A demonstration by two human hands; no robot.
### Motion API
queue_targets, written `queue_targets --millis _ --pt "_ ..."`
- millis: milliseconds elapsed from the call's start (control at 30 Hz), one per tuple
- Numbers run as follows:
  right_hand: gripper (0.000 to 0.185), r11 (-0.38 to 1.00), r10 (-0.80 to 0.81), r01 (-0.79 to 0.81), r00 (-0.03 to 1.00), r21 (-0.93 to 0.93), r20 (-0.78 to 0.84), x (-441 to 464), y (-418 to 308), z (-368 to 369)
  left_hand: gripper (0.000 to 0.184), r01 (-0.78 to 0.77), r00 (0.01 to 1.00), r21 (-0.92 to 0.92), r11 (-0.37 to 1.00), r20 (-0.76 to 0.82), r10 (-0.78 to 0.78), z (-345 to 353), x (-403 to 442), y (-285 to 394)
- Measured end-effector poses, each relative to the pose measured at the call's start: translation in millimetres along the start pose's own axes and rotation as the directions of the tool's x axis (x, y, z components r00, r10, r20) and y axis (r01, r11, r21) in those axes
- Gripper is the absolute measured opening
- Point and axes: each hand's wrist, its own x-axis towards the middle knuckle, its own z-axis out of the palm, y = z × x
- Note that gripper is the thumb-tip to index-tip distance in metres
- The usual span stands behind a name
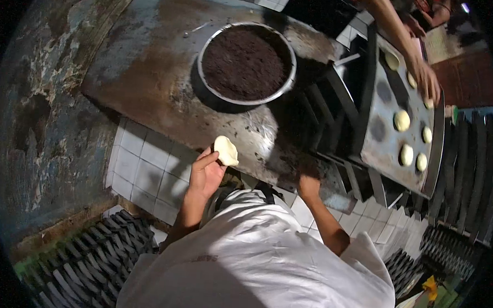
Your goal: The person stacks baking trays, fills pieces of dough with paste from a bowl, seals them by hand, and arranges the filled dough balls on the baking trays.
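Note:
A flattened, pale piece of dough is held up in my left hand, between thumb and fingers, over the front edge of the worktable. My right hand is low at the table's front edge, in shadow; its fingers are too dark to make out. Beyond my hands, a round metal bowl holds a dark, crumbly filling. On the right, a metal tray bears several pale dough pieces.
Another person's hand reaches onto the tray's far right part. Stacked trays with dark edges stand under it. A worn wall is at the left, and dark slatted stacks stand at the lower left.

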Motion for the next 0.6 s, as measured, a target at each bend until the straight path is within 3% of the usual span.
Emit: queue_targets --millis 67,100,133,200,233,267,333,500,533,600 --pt "0.051 0.932 0.040 -0.064 0.996 0.356 0.076 31.8 -37.1 -43.4 0.037 0.008 0.993 -0.161 0.987 -0.113 -0.026 -9.5 12.3 27.2" --pt "0.047 0.825 0.042 -0.100 0.992 0.556 0.115 61.8 -62.0 -69.1 0.037 0.007 0.993 -0.163 0.987 -0.112 -0.025 -13.9 19.6 40.2" --pt "0.037 0.928 -0.019 0.071 0.989 0.365 -0.145 85.3 -96.1 -105.5 0.037 -0.021 0.988 -0.112 0.993 -0.154 0.004 -19.7 27.7 50.4" --pt "0.035 0.950 -0.074 0.143 0.966 0.276 -0.246 142.5 -155.4 -146.1 0.038 -0.048 0.980 -0.065 0.997 -0.196 0.034 -32.2 43.7 69.5" --pt "0.037 0.959 -0.084 0.121 0.985 0.256 -0.148 176.0 -182.0 -159.9 0.038 -0.065 0.968 -0.042 0.997 -0.246 0.053 -38.3 52.3 78.4" --pt "0.033 0.960 -0.169 0.208 0.964 0.186 -0.204 207.9 -199.5 -151.6 0.038 -0.084 0.953 -0.017 0.996 -0.294 0.075 -44.8 59.2 87.5" --pt "0.023 0.968 -0.214 0.234 0.958 0.091 -0.191 264.9 -229.2 -125.8 0.039 -0.098 0.957 -0.011 0.995 -0.276 0.092 -50.7 65.6 106.2" --pt "0.017 0.985 -0.161 0.162 0.987 0.052 -0.022 322.3 -263.1 -96.6 0.041 -0.185 0.951 -0.097 0.978 -0.270 0.153 -54.2 67.1 144.1" --pt "0.017 0.985 -0.166 0.166 0.986 0.051 -0.023 323.0 -258.1 -93.4 0.041 -0.190 0.950 -0.098 0.977 -0.271 0.157 -55.9 67.6 146.9" --pt "0.016 0.837 -0.103 0.108 0.994 0.537 -0.038 323.0 -231.2 -89.7 0.041 -0.200 0.940 -0.068 0.977 -0.294 0.172 -56.4 72.2 148.8"
